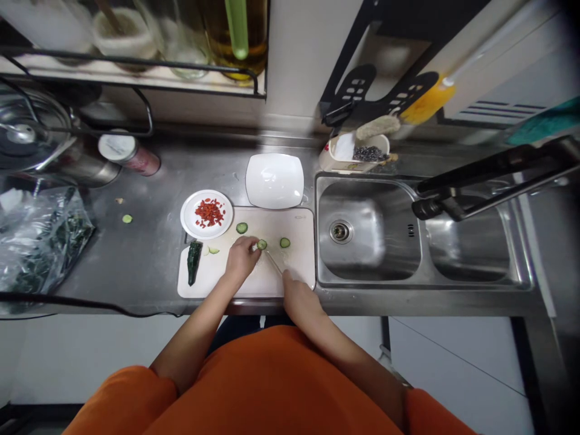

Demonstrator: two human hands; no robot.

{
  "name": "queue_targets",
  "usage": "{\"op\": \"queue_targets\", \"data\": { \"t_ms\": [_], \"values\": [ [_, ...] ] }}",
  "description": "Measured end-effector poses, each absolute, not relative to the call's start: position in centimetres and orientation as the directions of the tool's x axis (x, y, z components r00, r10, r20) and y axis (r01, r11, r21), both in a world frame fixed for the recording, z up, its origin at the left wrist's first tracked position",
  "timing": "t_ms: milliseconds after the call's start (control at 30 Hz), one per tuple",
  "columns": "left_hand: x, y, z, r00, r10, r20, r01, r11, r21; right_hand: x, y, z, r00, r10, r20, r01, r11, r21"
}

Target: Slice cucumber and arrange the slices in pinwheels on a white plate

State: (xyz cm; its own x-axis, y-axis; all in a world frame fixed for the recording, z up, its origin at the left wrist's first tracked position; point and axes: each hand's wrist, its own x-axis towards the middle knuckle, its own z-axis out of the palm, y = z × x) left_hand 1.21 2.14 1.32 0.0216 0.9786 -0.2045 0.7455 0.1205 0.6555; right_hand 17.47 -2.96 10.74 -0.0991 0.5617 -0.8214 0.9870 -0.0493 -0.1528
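My left hand [243, 257] pinches a small round cucumber slice [261, 244] above the middle of the white cutting board [249, 287]. In my right hand [299, 296] is a slim knife [274, 263], its tip close to that slice; whether it touches I cannot tell. Two more cucumber slices lie on the board, one slice [241, 228] behind my left hand and another slice [285, 242] to the right. At the board's left side rests a dark green cucumber piece [194, 263], with a pale cucumber scrap [212, 250] beside it.
A white plate of red bits [209, 212] overlaps the board's back left corner. Behind the board stands a white square dish [274, 181]. The double sink [369, 232] adjoins on the right. Leftward are a cucumber end [127, 219], a canister [129, 154] and a plastic bag of greens [43, 241].
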Motion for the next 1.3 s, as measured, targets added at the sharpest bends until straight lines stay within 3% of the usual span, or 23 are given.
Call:
{"op": "queue_targets", "data": {
  "t_ms": [300,467,633,733,867,1033,1200,1300],
  "values": [
    [2.0,2.6,2.0,0.059,0.979,-0.194,0.736,0.088,0.671,19.7,-5.5,10.4,-0.089,0.553,-0.828,0.983,-0.084,-0.162],
    [1.5,3.4,2.7,0.035,0.968,-0.248,0.725,0.146,0.673,19.9,-5.5,10.3,-0.093,0.566,-0.819,0.980,-0.092,-0.175],
    [-1.0,5.4,3.2,-0.101,0.973,-0.207,0.752,0.211,0.624,20.0,-5.6,10.2,-0.091,0.557,-0.826,0.980,-0.096,-0.172],
    [-2.3,6.3,3.0,-0.093,0.981,-0.171,0.818,0.174,0.549,20.0,-5.7,10.0,-0.088,0.576,-0.813,0.981,-0.089,-0.170],
    [-2.7,6.7,2.7,-0.029,0.996,-0.088,0.895,0.065,0.441,20.0,-5.7,10.1,-0.086,0.579,-0.811,0.980,-0.096,-0.173],
    [0.0,6.9,3.1,0.110,0.994,0.015,0.850,-0.101,0.517,19.7,-5.4,10.8,-0.078,0.549,-0.832,0.978,-0.118,-0.170],
    [5.0,7.7,3.2,0.460,0.855,-0.240,0.787,-0.267,0.556,19.4,-5.4,11.0,-0.073,0.556,-0.828,0.983,-0.102,-0.154],
    [6.8,7.9,3.1,0.521,0.785,-0.336,0.793,-0.300,0.530,19.4,-5.5,10.9,-0.078,0.554,-0.829,0.982,-0.101,-0.160]
  ]
}}
